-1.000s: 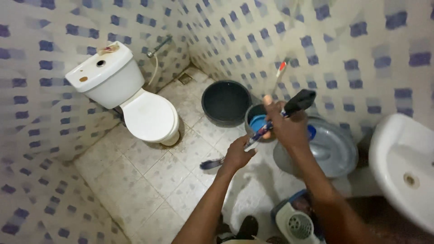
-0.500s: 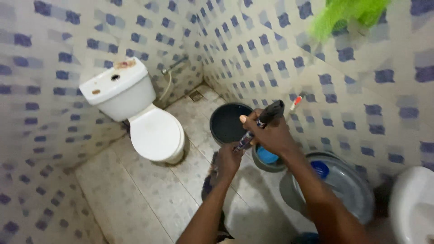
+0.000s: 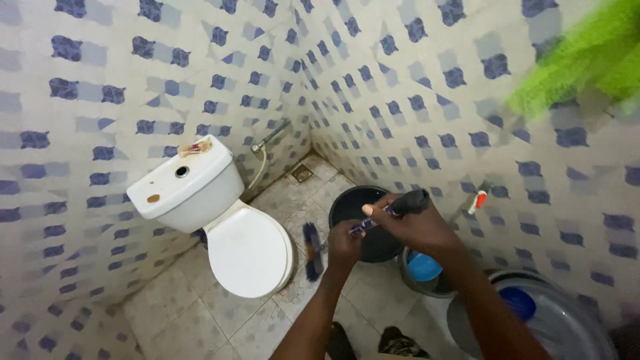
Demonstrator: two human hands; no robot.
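Above the tiled floor [image 3: 200, 313], beside the closed toilet [image 3: 250, 253], both hands now grip the brush [image 3: 360, 227] tightly, left hand [image 3: 345, 243] low on the handle, right hand [image 3: 417, 230] at its top, the bristles having swung from the buckets toward the toilet.

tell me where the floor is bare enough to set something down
Bare floor tiles lie left of and in front of the toilet. The right is crowded: dark bucket, small bucket and grey basin sit close together.
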